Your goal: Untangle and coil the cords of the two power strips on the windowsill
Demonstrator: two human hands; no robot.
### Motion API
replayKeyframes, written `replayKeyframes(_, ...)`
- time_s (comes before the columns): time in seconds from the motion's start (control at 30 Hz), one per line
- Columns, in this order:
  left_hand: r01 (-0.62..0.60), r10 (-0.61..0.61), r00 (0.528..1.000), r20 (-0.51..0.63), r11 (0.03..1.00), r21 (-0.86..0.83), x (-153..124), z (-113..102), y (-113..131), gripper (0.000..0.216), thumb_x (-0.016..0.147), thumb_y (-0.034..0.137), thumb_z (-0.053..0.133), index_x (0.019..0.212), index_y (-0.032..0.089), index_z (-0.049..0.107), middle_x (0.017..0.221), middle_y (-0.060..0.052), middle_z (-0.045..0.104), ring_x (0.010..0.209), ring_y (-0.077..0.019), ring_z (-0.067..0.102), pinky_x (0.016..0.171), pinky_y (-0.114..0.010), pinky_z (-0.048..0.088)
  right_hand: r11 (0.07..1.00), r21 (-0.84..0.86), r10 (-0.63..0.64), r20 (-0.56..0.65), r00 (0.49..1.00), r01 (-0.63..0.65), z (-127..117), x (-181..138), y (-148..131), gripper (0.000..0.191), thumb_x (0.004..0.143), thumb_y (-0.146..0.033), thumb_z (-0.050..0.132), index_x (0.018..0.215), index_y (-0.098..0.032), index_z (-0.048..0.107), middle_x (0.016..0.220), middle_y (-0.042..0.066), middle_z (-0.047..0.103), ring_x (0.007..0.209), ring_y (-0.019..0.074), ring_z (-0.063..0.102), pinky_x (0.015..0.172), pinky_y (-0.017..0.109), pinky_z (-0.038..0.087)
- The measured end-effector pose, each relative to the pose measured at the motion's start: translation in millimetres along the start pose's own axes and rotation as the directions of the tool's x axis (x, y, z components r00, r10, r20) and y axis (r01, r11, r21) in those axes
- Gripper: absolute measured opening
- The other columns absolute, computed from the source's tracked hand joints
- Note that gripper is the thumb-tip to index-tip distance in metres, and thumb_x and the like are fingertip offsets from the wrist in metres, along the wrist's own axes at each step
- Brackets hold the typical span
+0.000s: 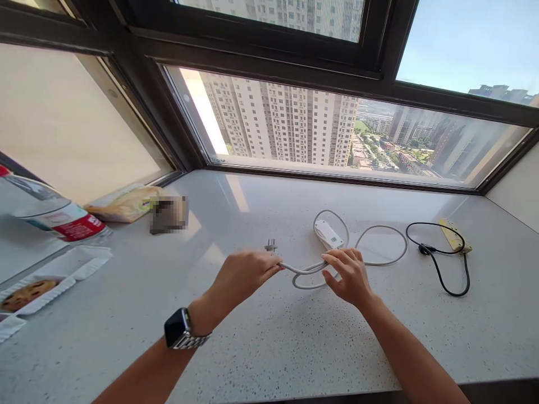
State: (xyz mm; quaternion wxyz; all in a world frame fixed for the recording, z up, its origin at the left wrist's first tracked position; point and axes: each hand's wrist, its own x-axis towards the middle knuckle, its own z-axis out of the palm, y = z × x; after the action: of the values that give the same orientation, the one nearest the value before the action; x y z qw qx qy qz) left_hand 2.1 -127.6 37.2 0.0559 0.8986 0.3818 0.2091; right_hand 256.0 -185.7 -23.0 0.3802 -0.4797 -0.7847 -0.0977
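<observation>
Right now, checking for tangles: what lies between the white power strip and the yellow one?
Head view: a loop of white cord, then the looped black cord, lie on the counter between the white power strip and the yellow power strip.

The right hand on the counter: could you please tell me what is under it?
Loops of the white cable run in under the right hand, over the speckled counter. How they lie beneath the palm is covered.
</observation>
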Motion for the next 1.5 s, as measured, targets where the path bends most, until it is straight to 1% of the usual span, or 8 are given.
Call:
replayKeyframes(0.27, 0.377, -0.364, 0.911, 0.193, 0.548, -0.747, -13, 9, -16, 0.033, 0.059, 0.044, 0.080, 0.084, 0.022, 0.076, 0.092, -0.012, 0.074, 0.085, -0.0285, 0.067, 0.062, -0.028, 0.054, 0.983, 0.180, 0.040, -0.089, 0.995, -0.023, 2, -3, -3, 0.029, 0.091, -0.021, 0.039, 0.112, -0.019, 0.059, 0.100, 0.009, 0.069, 0.084, 0.0177, 0.064, 0.076, 0.032, 0.044)
replayKeyframes(0.43, 0.238, -0.589, 0.808, -0.005, 0.335, -0.912, 11, 16, -3, 0.039, 0.061, 0.051, 0.077, 0.074, 0.016, 0.071, 0.087, -0.013, 0.071, 0.081, -0.0234, 0.066, 0.065, -0.028, 0.056, 0.977, 0.187, 0.105, -0.023, 0.994, -0.099, 12, -6, -6, 0.027, 0.093, -0.033, 0.045, 0.110, -0.018, 0.061, 0.099, 0.009, 0.069, 0.080, 0.0179, 0.065, 0.068, 0.029, 0.045)
replayKeyframes(0.6, 0.153, -0.558, 0.830, -0.003, 0.233, -0.961, 30, 34, 8, 0.041, 0.061, 0.050, 0.077, 0.079, 0.015, 0.067, 0.067, -0.003, 0.062, 0.060, -0.0166, 0.062, 0.057, -0.028, 0.055, 0.982, 0.019, 0.186, 0.080, 0.979, -0.188, 19, -8, 8, 0.032, 0.091, -0.033, 0.049, 0.118, -0.018, 0.059, 0.109, 0.010, 0.067, 0.093, 0.0231, 0.062, 0.072, 0.034, 0.042)
replayKeyframes(0.77, 0.235, -0.375, 0.925, 0.057, 0.449, -0.862, 22, 58, 2, 0.049, 0.069, 0.056, 0.069, 0.095, 0.015, 0.068, 0.063, -0.005, 0.063, 0.058, -0.0172, 0.060, 0.054, -0.026, 0.049, 0.943, 0.045, 0.328, 0.038, 0.944, -0.329, 20, -10, 23, 0.014, 0.088, -0.025, 0.052, 0.084, -0.021, 0.065, 0.085, 0.004, 0.070, 0.081, 0.0198, 0.059, 0.073, 0.033, 0.036)
replayKeyframes(0.93, 0.050, -0.175, 0.967, -0.185, 0.842, -0.536, 14, 60, 2, 0.038, 0.064, 0.055, 0.073, 0.071, 0.018, 0.073, 0.055, -0.003, 0.054, 0.053, -0.0142, 0.046, 0.051, -0.025, 0.036, 0.945, 0.068, 0.326, -0.165, 0.931, -0.319, 18, -7, 17, 0.015, 0.089, -0.026, 0.046, 0.083, -0.020, 0.058, 0.081, 0.004, 0.067, 0.081, 0.0197, 0.056, 0.082, 0.035, 0.033)
replayKeyframes(1.1, -0.060, -0.047, 0.984, -0.172, 0.819, -0.571, 13, 63, 32, 0.039, 0.067, 0.054, 0.072, 0.083, 0.019, 0.073, 0.070, -0.006, 0.064, 0.068, -0.0182, 0.054, 0.065, -0.028, 0.042, 0.974, 0.039, 0.224, -0.205, 0.953, -0.221, 14, -5, 7, 0.014, 0.090, -0.026, 0.044, 0.082, -0.022, 0.055, 0.077, 0.003, 0.064, 0.079, 0.0196, 0.056, 0.087, 0.038, 0.033)
replayKeyframes(1.23, 0.056, -0.065, 0.998, 0.020, 0.611, -0.790, 10, 70, 43, 0.038, 0.083, 0.048, 0.057, 0.066, 0.016, 0.065, 0.046, 0.002, 0.047, 0.043, -0.0086, 0.038, 0.047, -0.022, 0.031, 0.982, 0.021, 0.183, -0.313, 0.932, -0.186, 13, -5, 6, 0.013, 0.088, -0.028, 0.049, 0.100, -0.023, 0.053, 0.098, 0.007, 0.061, 0.096, 0.0228, 0.056, 0.092, 0.043, 0.035)
replayKeyframes(1.5, 0.042, -0.240, 0.966, 0.102, -0.242, -0.969, 9, 51, 20, 0.051, 0.074, 0.060, 0.062, 0.054, 0.018, 0.039, 0.045, 0.010, 0.014, 0.035, -0.0042, 0.011, 0.035, -0.019, 0.022, 0.947, 0.211, 0.300, -0.324, 0.897, -0.241, 20, -9, 10, 0.050, 0.086, -0.043, 0.056, 0.128, -0.021, 0.039, 0.128, 0.016, 0.046, 0.122, 0.0283, 0.045, 0.095, 0.048, 0.042)
